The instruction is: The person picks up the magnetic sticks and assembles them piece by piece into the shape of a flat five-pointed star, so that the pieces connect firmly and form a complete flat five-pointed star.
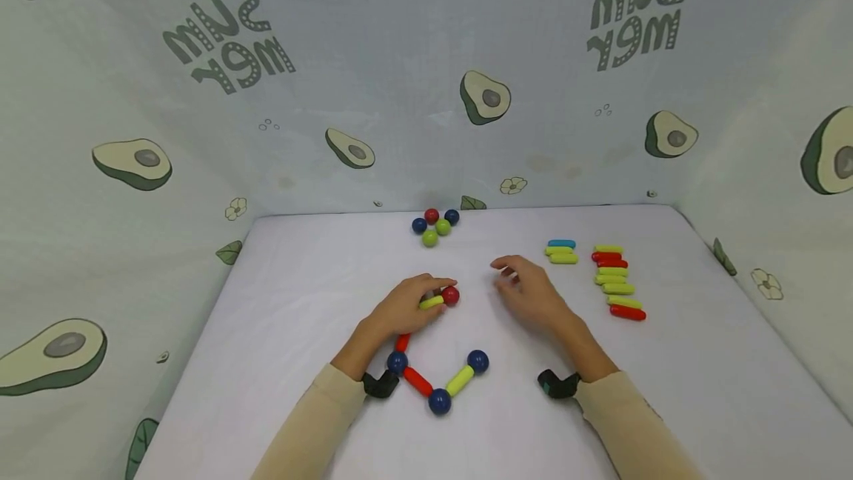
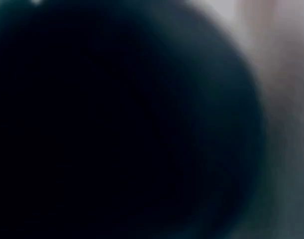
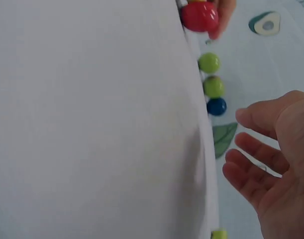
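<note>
My left hand holds a yellow-green stick whose right end meets a red ball. One finger lies along the top of that ball. Below this hand a red stick runs to a dark blue ball, joined by another red stick to a second blue ball. From there a yellow-green stick leads to a third blue ball. The hand hides the upper part of the chain. My right hand hovers apart, fingers loosely bent around nothing; the right wrist view agrees.
Several loose balls, green, blue and red, cluster at the table's back edge. To the right lie a short stack of sticks and a longer column of red and yellow-green sticks. A dark blurred shape fills most of the left wrist view.
</note>
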Tool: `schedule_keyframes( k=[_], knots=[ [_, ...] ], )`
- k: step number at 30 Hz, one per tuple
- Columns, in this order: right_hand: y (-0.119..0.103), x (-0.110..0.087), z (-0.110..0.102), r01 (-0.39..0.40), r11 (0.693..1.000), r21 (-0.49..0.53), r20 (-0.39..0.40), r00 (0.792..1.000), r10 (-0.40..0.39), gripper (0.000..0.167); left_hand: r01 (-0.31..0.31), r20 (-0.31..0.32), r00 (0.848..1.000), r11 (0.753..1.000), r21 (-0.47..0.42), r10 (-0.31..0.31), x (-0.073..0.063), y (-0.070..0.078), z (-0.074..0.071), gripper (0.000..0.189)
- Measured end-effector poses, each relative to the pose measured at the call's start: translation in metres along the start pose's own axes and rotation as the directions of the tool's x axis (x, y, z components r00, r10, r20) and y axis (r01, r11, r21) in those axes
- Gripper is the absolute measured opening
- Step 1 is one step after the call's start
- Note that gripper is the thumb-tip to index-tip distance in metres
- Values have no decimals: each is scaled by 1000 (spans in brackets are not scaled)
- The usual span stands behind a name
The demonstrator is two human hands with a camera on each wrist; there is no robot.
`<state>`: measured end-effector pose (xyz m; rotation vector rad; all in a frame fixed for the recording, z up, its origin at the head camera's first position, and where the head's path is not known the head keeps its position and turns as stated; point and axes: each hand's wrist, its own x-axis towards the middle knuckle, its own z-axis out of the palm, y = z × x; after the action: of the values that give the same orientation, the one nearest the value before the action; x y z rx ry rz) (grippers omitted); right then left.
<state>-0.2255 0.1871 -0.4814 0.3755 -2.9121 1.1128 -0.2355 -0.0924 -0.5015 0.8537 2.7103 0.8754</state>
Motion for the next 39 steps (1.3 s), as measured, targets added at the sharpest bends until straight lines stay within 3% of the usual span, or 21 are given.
schedule_keyframes(
  k=[3, 7, 14, 24, 29, 34, 39],
  knots=[
    [20, 0, -24, -44, 994, -101, -59, 998, 38, 37, 4, 4, 1000, 1000, 0, -4, -2, 0, 0, 50],
    [44, 1, -52, -67, 985, -161, -90, 995, 53, 37, 6, -3, 1000, 1000, -18, -6, -5, 2, -1, 48],
    [68, 2, -70, -127, 963, -237, -75, 991, 112, 37, 51, -15, 999, 997, -60, -52, -7, 2, -2, 47],
    [67, -6, -63, -87, 957, -275, -76, 995, 69, 29, 119, -143, 981, 990, -74, -129, -1, -4, 3, 45],
    [59, -9, -53, -56, 965, -255, -60, 997, 43, 24, 143, -148, 977, 985, -102, -157, -2, 0, -1, 44],
    [42, -9, -37, -60, 977, -203, 15, 998, 64, 28, 113, -141, 982, 988, -107, -128, -1, -1, -4, 40],
    [18, -7, -15, -15, 993, -121, 69, 997, 24, 30, 98, -125, 986, 988, -117, -113, 0, -3, -1, 39]
  ],
)
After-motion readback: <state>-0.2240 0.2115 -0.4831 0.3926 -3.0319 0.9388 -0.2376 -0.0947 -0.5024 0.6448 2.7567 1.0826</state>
